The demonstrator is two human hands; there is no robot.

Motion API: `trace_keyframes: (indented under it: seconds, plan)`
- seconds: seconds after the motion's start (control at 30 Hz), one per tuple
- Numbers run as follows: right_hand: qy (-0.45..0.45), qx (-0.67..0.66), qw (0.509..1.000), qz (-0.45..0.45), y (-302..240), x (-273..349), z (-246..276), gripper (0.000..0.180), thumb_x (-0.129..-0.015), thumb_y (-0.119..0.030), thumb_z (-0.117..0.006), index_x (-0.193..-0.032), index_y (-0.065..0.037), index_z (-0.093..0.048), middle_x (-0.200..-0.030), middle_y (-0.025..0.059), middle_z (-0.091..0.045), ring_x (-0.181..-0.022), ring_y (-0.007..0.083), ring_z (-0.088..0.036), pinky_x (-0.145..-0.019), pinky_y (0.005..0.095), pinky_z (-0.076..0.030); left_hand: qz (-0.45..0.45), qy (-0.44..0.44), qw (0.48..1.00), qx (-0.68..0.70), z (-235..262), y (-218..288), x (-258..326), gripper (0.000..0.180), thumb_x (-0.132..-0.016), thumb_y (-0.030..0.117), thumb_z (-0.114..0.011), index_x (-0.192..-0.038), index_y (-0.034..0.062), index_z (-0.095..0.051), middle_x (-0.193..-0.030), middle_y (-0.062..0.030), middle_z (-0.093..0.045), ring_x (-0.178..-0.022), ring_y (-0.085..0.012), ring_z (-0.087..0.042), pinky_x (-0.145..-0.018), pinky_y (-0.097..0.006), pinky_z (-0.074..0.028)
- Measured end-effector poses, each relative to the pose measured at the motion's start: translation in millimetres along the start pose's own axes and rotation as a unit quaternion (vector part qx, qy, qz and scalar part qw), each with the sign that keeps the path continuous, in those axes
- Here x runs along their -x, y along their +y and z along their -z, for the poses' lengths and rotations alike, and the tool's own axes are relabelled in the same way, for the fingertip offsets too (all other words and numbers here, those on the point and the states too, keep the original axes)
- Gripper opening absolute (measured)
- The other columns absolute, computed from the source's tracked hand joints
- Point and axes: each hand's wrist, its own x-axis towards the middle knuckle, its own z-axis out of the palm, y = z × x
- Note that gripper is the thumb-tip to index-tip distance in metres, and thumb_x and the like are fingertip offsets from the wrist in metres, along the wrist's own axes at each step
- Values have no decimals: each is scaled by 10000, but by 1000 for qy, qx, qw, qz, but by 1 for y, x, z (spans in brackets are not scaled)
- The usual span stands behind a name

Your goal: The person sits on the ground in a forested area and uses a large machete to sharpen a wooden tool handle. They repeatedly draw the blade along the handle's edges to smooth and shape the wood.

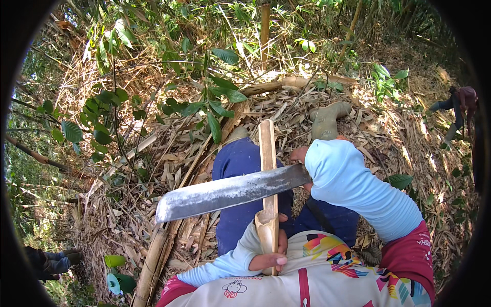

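Note:
My left hand [266, 260] is closed round the lower end of a split bamboo piece [267, 140], held upright close to my belly. The bamboo is a long flat strip above and widens below into a hollowed, scoop-like part. A machete [230, 193] with a broad, worn grey blade lies across the front of the bamboo strip, its tip toward the left. My right hand [302, 156] grips the machete at its right end; the handle is mostly hidden by the hand and sleeve. Whether the edge touches the bamboo I cannot tell. My blue-trousered knees [240, 161] are behind the blade.
Dry bamboo leaves [138, 225] cover the ground. Bamboo lengths [154, 261] lie at the left, another pole [266, 88] ahead. A leafy sapling [217, 97] stands ahead-left. A green container [123, 284] sits lower left. Other people are at the far right [463, 105] and lower left [48, 263].

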Motion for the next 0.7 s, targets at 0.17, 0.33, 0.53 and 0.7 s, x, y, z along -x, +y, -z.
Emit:
trace_keyframes:
  seconds: [0.17,0.33,0.53,0.7]
  plan:
    - [30,-3,999,-16,6,-8,5,442,-659,-188,-775,-1076,-120,-648,-890,119,-675,-811,306,-673,-751,406,-517,-6,-5,1000,1,2,-2,0,767,-782,-19,-724,-1365,104,-241,-782,-67,-533,-650,-158,-603,-609,-300,-524]
    - [75,-38,996,-41,19,-18,6,414,-682,-137,-766,-1076,-102,-642,-894,134,-671,-823,312,-672,-722,380,-532,-5,-7,1000,1,1,-2,0,765,-785,-29,-714,-1368,104,-238,-771,-67,-531,-644,-160,-605,-614,-302,-521]
    - [76,-47,996,-26,28,-32,5,440,-664,-104,-777,-1083,-98,-640,-922,133,-665,-841,309,-666,-736,365,-529,-19,-8,1000,20,2,-3,0,769,-759,-97,-678,-1365,124,-258,-750,-83,-514,-621,-189,-609,-596,-328,-544]
    - [62,-43,996,-42,29,-39,10,431,-671,-112,-776,-1079,-102,-638,-924,130,-668,-849,306,-667,-748,373,-527,-33,-13,999,29,3,-4,-1,762,-786,-76,-677,-1376,115,-235,-754,-70,-519,-623,-171,-606,-606,-309,-525]
